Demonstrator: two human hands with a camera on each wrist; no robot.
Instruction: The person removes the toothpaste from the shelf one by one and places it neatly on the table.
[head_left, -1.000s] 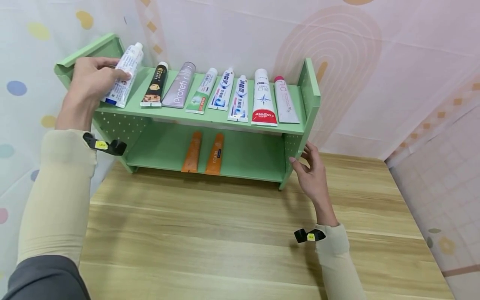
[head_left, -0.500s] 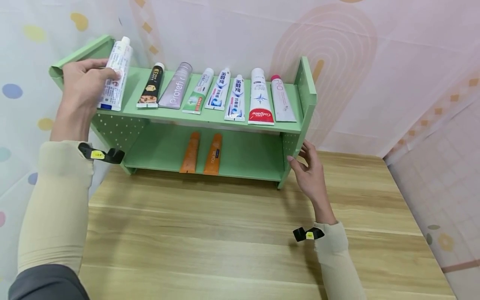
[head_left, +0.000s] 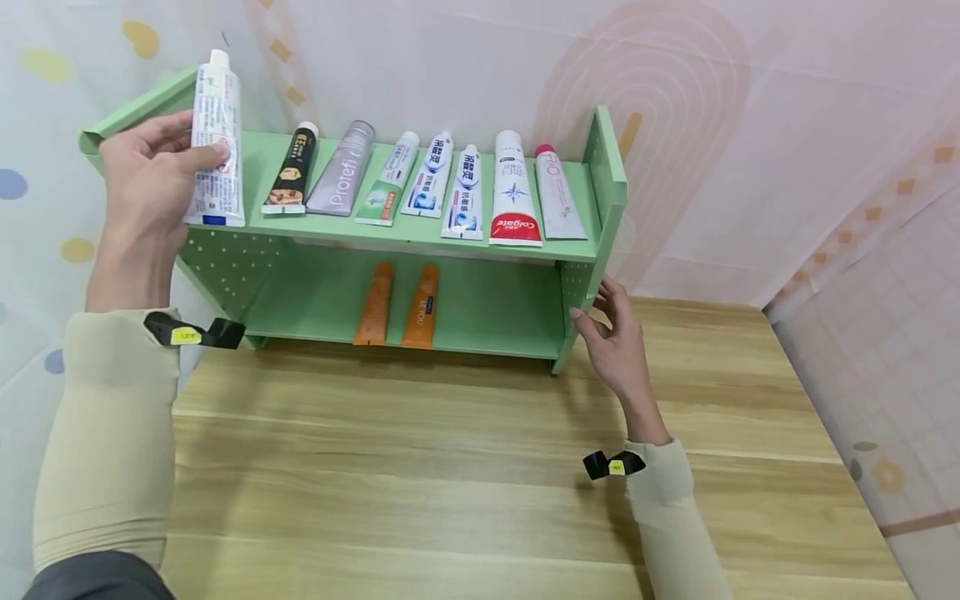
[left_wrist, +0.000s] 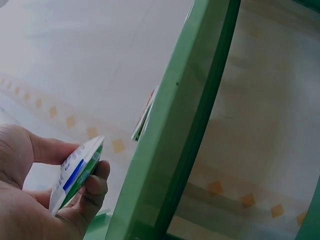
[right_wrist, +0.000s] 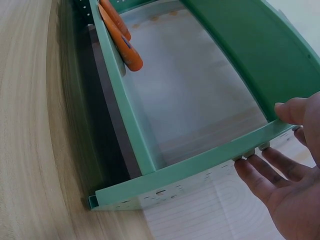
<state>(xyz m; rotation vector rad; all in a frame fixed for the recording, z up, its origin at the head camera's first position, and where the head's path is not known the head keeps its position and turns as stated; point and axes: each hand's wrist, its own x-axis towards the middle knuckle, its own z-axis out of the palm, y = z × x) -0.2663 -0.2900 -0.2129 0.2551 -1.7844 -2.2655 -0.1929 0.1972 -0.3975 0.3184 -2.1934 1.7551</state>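
- A white toothpaste tube [head_left: 215, 142] is held almost upright at the left end of the upper shelf, cap up and flat crimped end down; it is pinched around its middle by the thumb and curled fingers of the left hand [head_left: 146, 179].
- In the left wrist view the crimped end [left_wrist: 77, 170] is seen edge-on between thumb and fingers — thin, flat and blue-striped.
- The tube is judged light, with a soft body that would dent under a hard squeeze and a smooth, somewhat slippery skin; the mid-body or the stiffer shoulder below the cap would give the surest hold.
- The right hand [head_left: 618, 337] is laid against the right side panel of the green shelf unit [head_left: 607, 175], fingers nearly straight, fingertips [right_wrist: 250, 152] touching the panel's edge, thumb on its inner face; nothing is grasped.
- The panels look rigid and matte, the side ones perforated with small holes.
- Seven more tubes lie side by side on the upper shelf, among them a red-and-white tube [head_left: 513, 190].
- Two orange tubes [head_left: 397, 304] lie on the lower shelf.
- The unit stands on a wood-grain table [head_left: 465, 483].
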